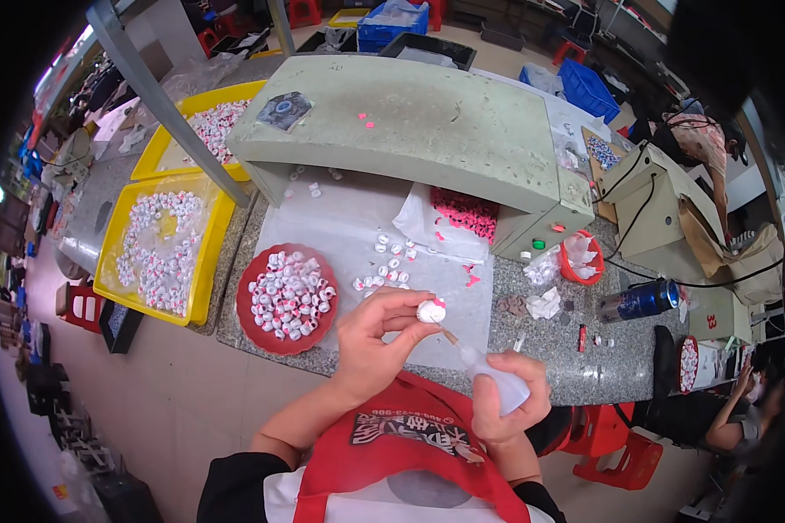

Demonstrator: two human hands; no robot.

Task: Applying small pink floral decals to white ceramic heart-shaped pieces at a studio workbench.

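Note:
Between the thumb and fingers of my left hand (377, 338) is a small round white piece (431, 310) with a pink spot. My right hand (516, 397) is wrapped round a translucent squeeze bottle (495, 379), its thin nozzle pointing up at the underside of the white piece; whether they touch I cannot tell. A red scalloped plate (246, 328) heaped with similar white and pink pieces stands left of my left hand. Several loose white pieces (384, 277) lie on the white sheet (323, 231) just beyond my hands.
A pale green metal hood (401, 105) spans the bench, with small pink parts (464, 213) under it. Yellow trays (199, 292) of pieces sit at left beside a metal post (161, 109). Right are a red tub (582, 277), crumpled tissue (544, 304), a blue can (638, 301); co-workers sit beyond.

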